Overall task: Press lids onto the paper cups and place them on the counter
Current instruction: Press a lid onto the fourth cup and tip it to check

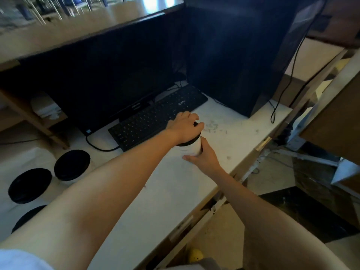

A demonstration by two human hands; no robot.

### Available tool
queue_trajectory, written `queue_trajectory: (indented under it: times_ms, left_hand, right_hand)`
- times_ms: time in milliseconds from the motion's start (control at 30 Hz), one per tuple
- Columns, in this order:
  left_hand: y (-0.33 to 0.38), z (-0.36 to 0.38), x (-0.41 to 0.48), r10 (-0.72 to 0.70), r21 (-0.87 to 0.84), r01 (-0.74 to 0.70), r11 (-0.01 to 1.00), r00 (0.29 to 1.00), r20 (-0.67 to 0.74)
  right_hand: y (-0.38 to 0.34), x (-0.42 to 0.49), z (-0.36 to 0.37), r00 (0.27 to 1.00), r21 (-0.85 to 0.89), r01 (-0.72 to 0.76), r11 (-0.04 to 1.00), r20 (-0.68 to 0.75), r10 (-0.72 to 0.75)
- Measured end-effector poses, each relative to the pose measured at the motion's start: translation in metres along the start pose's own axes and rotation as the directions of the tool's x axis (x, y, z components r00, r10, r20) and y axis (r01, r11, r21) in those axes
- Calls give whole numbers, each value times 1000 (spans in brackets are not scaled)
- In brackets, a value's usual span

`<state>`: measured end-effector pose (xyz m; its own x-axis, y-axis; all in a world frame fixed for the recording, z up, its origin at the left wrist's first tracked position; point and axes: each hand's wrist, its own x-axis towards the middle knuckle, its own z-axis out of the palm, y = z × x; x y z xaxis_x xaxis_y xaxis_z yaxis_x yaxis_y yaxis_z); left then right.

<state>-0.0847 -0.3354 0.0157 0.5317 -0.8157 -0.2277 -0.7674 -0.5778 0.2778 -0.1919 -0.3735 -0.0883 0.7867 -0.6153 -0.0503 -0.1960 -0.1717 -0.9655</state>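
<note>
A white paper cup (191, 148) with a black lid (190, 142) stands on the white counter (155, 201), just right of the keyboard. My left hand (186, 126) lies on top of the lid, fingers curled over its far edge. My right hand (203, 157) grips the cup's side from the near right. Two more cups with black lids, one (72, 165) and another (30, 185), stand at the counter's left. A third black lid (29, 216) shows partly behind my left forearm.
A black keyboard (155, 117) lies in front of a dark monitor (97, 75). A tall black computer case (233, 55) stands at the back right with a cable (273, 114) hanging beside it. The counter's front edge (224, 193) runs diagonally on the right.
</note>
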Motion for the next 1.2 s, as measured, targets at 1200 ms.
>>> queue_trajectory:
  times_ms: [1200]
  left_hand:
    - [-40, -167, -117, -130, -975, -181, 131, 971, -198]
  right_hand:
    - [-265, -1, -79, 920, -390, 335, 858, -62, -388]
